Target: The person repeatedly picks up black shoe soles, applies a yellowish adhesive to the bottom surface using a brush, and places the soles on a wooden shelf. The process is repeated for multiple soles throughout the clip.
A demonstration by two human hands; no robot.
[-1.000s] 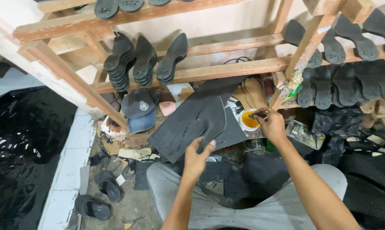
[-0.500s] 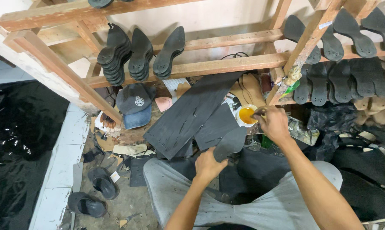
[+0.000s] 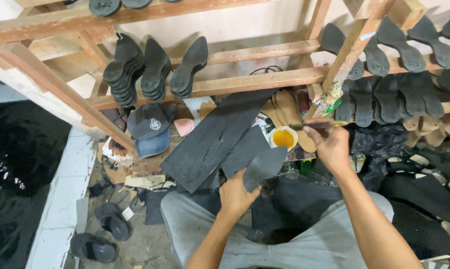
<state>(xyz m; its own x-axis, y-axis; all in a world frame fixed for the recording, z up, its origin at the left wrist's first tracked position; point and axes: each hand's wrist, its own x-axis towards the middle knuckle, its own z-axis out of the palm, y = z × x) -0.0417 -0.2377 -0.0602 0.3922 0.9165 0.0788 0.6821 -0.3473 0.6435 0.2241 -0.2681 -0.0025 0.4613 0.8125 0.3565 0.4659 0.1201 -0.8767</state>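
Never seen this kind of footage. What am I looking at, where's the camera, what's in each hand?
There is no machine here: a seated person works with two bare hands. The one camera sits on their head and looks down past the knees. The left hand holds a flat black shoe sole. The right hand holds a small brush beside a white pot of yellow glue. In front lie black rubber sheets and a dark cap. A wooden rack above carries rows of black soles. Sandals lie on the floor.
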